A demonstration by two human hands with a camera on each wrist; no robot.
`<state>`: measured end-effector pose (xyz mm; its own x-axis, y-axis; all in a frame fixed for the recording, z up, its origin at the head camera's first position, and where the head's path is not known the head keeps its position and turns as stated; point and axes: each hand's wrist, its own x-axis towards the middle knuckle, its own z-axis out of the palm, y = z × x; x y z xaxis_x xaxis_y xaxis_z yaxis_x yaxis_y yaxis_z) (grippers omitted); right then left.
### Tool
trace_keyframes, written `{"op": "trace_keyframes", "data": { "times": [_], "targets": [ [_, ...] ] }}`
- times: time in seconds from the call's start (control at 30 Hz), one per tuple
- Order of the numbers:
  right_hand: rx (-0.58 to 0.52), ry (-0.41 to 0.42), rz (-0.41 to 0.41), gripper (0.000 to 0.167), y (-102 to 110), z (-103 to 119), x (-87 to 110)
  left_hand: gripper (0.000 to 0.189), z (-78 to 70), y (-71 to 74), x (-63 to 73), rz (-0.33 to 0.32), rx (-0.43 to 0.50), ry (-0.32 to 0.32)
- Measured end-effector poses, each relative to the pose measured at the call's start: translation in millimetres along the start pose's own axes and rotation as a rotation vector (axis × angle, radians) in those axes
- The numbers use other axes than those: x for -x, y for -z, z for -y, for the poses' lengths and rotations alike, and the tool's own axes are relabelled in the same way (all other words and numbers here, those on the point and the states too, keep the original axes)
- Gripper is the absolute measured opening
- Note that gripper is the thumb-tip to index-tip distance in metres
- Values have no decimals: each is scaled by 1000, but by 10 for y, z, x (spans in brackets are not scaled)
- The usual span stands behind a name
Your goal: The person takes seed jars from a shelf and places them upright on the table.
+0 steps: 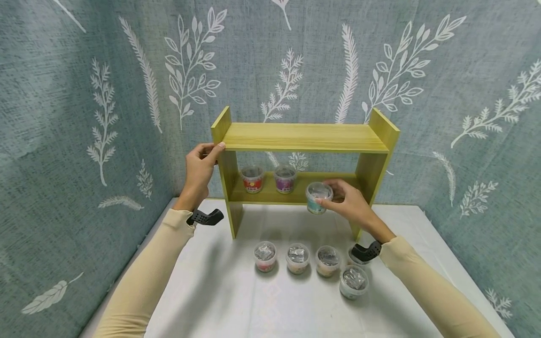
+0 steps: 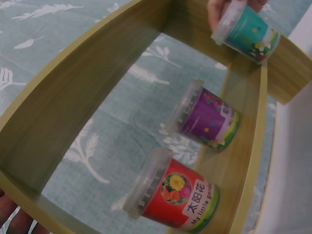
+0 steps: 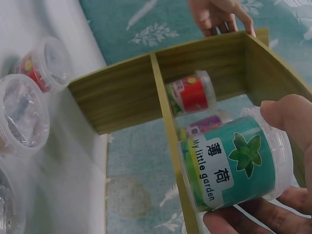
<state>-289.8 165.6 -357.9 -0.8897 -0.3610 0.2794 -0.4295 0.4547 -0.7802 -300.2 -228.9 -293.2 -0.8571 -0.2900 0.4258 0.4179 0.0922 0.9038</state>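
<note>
My right hand (image 1: 347, 202) grips a clear-lidded plastic tub with a teal label (image 3: 239, 163), thumb on one side and fingers on the other, at the front edge of the middle shelf. On that shelf (image 1: 270, 196) stand a red-labelled tub (image 1: 252, 180) and a purple-labelled tub (image 1: 285, 180), side by side to the left. My left hand (image 1: 200, 169) holds the left side panel of the wooden shelf unit (image 1: 304, 137) near its upper board, the thumb on the front edge; the left wrist view shows only some of its fingertips (image 2: 19, 222).
Several more tubs stand on the white table in front of the unit, among them a pink-red one (image 1: 265, 257) at the left and a clear-topped one (image 1: 354, 282) at the right. One tub is partly hidden behind the right wrist strap (image 1: 367, 251). Patterned cloth (image 1: 296, 61) hangs behind.
</note>
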Motion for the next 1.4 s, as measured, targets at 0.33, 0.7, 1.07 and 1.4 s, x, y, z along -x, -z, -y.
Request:
{"op": "trace_keyframes", "data": {
  "times": [0.33,0.7,1.07,1.4],
  "targets": [
    [-52,-6,23,62,-16,11,115,33,-12,-2,4,-4,-1,9],
    [-78,16,37,59,-62,-50,239,33,-9,-9,-1,-9,-2,7],
    [-113,22,59,59,-54,-93,376,36,-18,-10,10,2,-9,-1],
    [-114,14,86,59,-52,-129,534,38,-39,-12,28,8,-9,12]
  ]
}}
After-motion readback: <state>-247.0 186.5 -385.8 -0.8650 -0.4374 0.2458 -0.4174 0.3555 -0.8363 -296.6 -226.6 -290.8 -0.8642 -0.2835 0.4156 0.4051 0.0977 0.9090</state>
